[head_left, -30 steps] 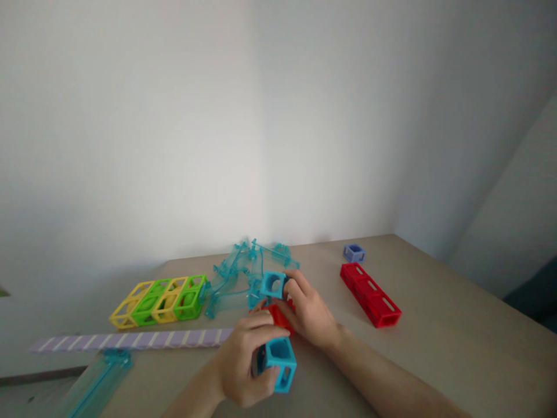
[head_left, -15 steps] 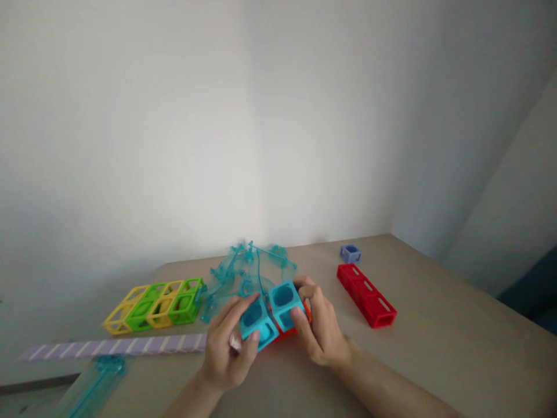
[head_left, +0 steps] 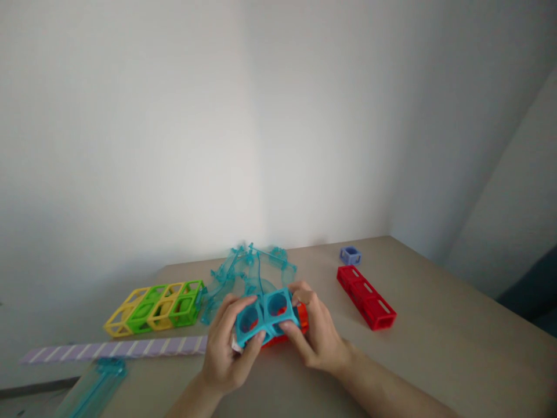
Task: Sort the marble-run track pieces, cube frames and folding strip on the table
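Note:
Two light-blue hollow cube blocks are between my hands, each with a round hole facing up. My left hand (head_left: 228,345) has thumb and fingers closed around the left blue block (head_left: 261,318). The right blue block (head_left: 278,319) is gripped by my right hand (head_left: 321,335), thumb on its near side. Side by side, the two blocks appear to touch. Orange-red blocks (head_left: 303,318) show beneath and to the right of them, partly covered by my right fingers. A small whitish bit (head_left: 236,345) peeks out beside my left hand; what it is I cannot make out.
Left lies a joined row of yellow and green frame blocks (head_left: 159,307), behind a lilac striped strip (head_left: 117,349). Clear teal track pieces (head_left: 256,264) are heaped at the back, another (head_left: 100,386) at front left. To the right are a red block bar (head_left: 365,297) and a lilac cube (head_left: 350,255).
The two blue blocks, angled with a gap between them before, now sit level against each other. More of the orange-red piece shows at the right.

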The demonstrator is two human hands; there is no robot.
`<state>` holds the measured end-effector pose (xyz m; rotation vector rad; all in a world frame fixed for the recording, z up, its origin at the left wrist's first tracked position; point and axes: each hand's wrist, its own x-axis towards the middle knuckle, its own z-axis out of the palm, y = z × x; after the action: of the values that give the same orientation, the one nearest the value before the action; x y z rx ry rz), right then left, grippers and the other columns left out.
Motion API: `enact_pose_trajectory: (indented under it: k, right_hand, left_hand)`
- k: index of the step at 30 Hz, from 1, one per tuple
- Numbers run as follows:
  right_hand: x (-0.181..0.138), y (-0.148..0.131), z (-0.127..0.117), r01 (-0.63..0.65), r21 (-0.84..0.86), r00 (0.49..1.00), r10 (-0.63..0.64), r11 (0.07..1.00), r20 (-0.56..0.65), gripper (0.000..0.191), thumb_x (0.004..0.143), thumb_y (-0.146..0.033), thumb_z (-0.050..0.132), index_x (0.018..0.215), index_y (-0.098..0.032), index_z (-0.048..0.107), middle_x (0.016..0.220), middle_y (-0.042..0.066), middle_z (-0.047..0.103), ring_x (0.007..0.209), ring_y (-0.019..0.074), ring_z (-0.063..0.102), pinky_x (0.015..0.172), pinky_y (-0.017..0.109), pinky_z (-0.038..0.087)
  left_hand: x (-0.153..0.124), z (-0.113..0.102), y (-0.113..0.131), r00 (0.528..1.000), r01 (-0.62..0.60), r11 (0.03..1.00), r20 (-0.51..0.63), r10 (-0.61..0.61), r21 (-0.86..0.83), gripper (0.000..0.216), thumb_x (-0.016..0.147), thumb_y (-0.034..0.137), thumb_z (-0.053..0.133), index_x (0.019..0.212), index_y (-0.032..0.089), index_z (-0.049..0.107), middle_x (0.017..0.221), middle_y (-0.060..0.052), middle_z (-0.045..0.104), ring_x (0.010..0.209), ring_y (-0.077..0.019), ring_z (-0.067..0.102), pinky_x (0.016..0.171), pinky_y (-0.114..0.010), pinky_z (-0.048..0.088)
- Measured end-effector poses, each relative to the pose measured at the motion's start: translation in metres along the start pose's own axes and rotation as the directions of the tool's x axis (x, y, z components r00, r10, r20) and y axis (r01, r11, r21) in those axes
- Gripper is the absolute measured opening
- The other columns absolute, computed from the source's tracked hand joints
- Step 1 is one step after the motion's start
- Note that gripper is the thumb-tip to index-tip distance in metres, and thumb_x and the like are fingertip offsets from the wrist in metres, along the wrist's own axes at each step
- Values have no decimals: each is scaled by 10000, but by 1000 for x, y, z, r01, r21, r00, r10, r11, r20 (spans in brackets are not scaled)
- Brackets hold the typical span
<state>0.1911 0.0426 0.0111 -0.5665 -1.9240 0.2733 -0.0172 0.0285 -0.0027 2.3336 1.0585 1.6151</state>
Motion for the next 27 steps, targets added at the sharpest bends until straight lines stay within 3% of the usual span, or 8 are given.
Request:
enact_pose_trajectory:
  k: [4, 9, 14, 21, 27]
  right_hand:
    - [3, 1, -3, 15, -93, 1000, -17, 996, -22, 304, 824, -189, 617, 1061, -209, 428, 938, 62, 457, 854, 211, 484, 724, 353, 459]
    - [4, -2, -7, 62, -154, 997, -69, 986, -36, 395, 808, -164, 635, 1175, -193, 491, 1062, 114, 487, 983, 258, 496, 812, 410, 464]
    - [6, -5, -3, 127, -65, 992, -127, 990, 0, 531, 808, -166, 651, 1281, -206, 413, 1103, 113, 574, 1025, 258, 531, 892, 436, 457]
    - [-1, 5, 1, -5, -49, 997, 8, 999, 75, 566, 901, -305, 583, 1388, -231, 304, 1294, 139, 528, 1198, 254, 515, 999, 400, 440]
    - [-3, 3, -6, 11, -11, 982, -9, 1000, 191, 688, 936, -360, 482, 1496, -182, 125, 1368, 167, 480, 1274, 271, 469, 1052, 433, 398]
  left_hand:
    - [0, 3, -4, 999, 6, 1000, -31, -6, 1, 300, 789, 174, 627, 1083, 194, 569, 942, -60, 491, 837, -195, 553, 699, -305, 506]
    - [-7, 14, -13, 995, 88, 992, -47, -93, -89, 477, 782, 182, 660, 1208, 198, 446, 1126, -111, 491, 998, -222, 579, 832, -348, 523]
    - [-5, 13, -12, 998, -18, 1000, 63, 16, 25, 532, 772, 246, 714, 1245, 213, 472, 1123, -101, 585, 1046, -231, 603, 878, -331, 524]
    - [2, 9, -7, 996, -81, 996, 40, 80, 42, 501, 779, 304, 721, 1228, 205, 522, 1058, -89, 647, 979, -222, 633, 843, -325, 538]
    - [2, 7, -9, 979, -174, 985, 105, 173, 1, 485, 878, 359, 598, 1326, 202, 497, 1149, -137, 632, 1080, -266, 589, 916, -406, 498]
